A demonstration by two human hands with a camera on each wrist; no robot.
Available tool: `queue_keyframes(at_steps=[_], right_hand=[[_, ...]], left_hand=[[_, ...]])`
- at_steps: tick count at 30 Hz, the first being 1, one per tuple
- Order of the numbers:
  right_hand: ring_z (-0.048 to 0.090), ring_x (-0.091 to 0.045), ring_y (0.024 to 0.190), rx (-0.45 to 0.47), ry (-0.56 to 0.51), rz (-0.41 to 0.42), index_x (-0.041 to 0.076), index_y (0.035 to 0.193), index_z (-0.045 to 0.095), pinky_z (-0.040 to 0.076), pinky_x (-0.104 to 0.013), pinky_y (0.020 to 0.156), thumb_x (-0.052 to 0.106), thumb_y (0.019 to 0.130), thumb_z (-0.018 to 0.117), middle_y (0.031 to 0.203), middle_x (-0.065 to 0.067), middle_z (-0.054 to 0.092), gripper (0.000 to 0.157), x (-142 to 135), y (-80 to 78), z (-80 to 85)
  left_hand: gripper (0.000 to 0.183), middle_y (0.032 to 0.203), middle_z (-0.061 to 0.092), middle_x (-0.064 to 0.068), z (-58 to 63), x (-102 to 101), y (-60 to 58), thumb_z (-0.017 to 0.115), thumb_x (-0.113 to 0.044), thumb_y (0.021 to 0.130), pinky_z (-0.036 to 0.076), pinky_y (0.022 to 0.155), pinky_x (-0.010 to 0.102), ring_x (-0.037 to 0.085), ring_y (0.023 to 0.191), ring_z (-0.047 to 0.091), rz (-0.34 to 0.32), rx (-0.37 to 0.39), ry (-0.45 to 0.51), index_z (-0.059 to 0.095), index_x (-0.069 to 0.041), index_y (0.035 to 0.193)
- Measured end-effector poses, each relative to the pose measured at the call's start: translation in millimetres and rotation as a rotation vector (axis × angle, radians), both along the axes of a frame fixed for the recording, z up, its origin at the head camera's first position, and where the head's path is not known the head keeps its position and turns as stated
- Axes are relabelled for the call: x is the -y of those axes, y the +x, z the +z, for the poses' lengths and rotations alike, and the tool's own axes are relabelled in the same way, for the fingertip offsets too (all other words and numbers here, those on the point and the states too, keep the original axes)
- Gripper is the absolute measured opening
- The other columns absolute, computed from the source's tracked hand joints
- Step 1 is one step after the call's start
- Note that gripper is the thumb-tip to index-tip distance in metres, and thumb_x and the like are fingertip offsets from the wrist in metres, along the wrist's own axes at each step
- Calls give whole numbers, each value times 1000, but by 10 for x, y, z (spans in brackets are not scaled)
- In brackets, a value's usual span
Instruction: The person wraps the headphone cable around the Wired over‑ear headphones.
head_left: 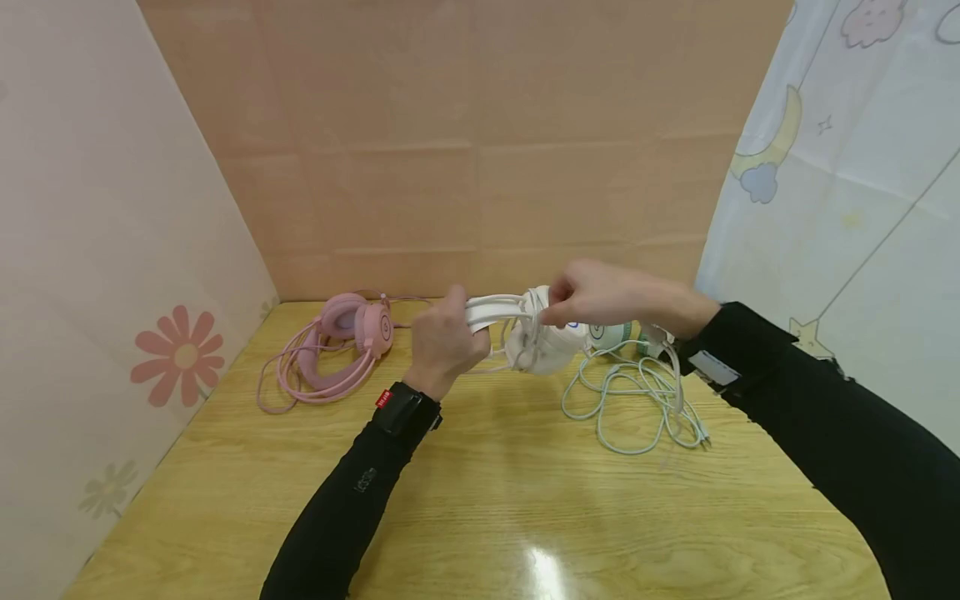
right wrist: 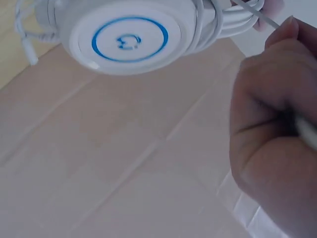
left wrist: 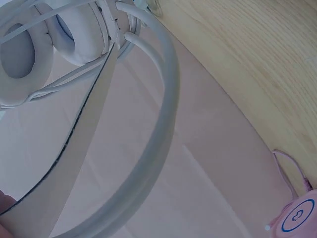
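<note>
White headphones (head_left: 551, 346) are held up over the table, their ear cup with a blue ring (right wrist: 130, 42) facing the right wrist view. My left hand (head_left: 447, 335) grips them by the headband (left wrist: 74, 144); in the left wrist view only a bit of that hand shows at the lower left edge. A white cable (head_left: 531, 325) is wound round the headphones near the ear cups. At their right side, my right hand (head_left: 600, 293) has its fingers curled and pinches the cable (right wrist: 252, 11). More of the cable hangs below the right wrist.
Pink headphones (head_left: 372, 329) with their cable lie at the back left of the wooden table (head_left: 480, 500). Green-and-white headphones (head_left: 611, 335) lie at the back right, a pale green cable (head_left: 630, 450) loosely coiled before them. A brown backdrop (head_left: 465, 200) rises behind.
</note>
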State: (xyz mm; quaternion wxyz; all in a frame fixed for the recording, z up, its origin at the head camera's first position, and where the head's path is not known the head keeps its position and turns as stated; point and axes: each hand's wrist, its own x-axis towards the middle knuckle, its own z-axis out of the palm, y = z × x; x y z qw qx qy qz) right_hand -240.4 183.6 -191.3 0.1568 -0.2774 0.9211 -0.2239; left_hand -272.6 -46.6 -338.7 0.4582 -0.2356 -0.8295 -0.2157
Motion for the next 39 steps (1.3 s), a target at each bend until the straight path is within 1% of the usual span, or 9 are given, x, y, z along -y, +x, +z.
queue_keyframes(at_steps=[5,9,16,24,28,32,35,37,39], right_hand=[[45,-14,56,-249,117,56,12,71,62,36,-31,57,30,97,65,62,3,50,32,2,3,47],[46,-15,58,-436,215,59,17,68,59,33,-32,57,36,96,66,63,4,50,34,0,13,62],[44,-15,57,-550,250,19,18,64,52,29,-31,54,43,92,73,62,4,45,43,-21,15,43],[44,-14,53,-761,294,65,20,62,50,30,-31,47,59,79,80,58,8,46,52,-71,-107,-100],[33,-10,49,-861,263,111,21,59,45,23,-29,45,68,74,77,56,10,35,59,-173,-216,-205],[22,-8,51,-866,160,154,21,58,34,17,-28,49,87,75,55,58,11,22,71,-263,-316,-299],[22,-8,51,-816,59,161,21,58,32,17,-28,51,95,74,32,58,11,21,75,-301,-378,-379],[22,-7,50,-740,-34,160,21,58,32,17,-28,51,96,73,30,58,11,21,76,-317,-414,-442],[22,-6,49,-637,-135,159,21,58,32,18,-26,51,95,73,35,57,12,21,75,-324,-443,-504]], left_hand=[[25,57,46,2,35,-32,36,64,-10,61,28,37,29,12,41,33,-23,-40,-45,50,-4,81],[26,58,47,2,31,-36,65,63,-8,60,29,38,29,13,42,35,-37,-29,-60,50,-4,82],[24,59,48,3,38,-34,95,65,-8,64,30,41,30,15,44,38,-119,-4,-110,51,-4,83],[19,65,46,2,73,33,91,59,-9,68,28,49,30,15,51,38,-283,87,-132,52,-5,85],[16,65,44,2,106,70,114,56,-8,72,26,53,29,14,53,35,-359,146,-117,51,-5,87],[14,65,42,2,136,99,119,55,-5,73,26,54,29,14,54,33,-452,211,-47,52,-4,87],[13,65,42,2,154,117,128,54,-2,74,26,55,30,13,54,32,-517,255,19,51,-4,86],[11,66,41,2,170,121,143,55,-1,76,27,56,31,13,55,33,-548,274,58,51,-4,87],[10,66,40,2,186,122,159,55,-1,78,28,57,32,14,56,33,-570,289,101,50,-4,86]])
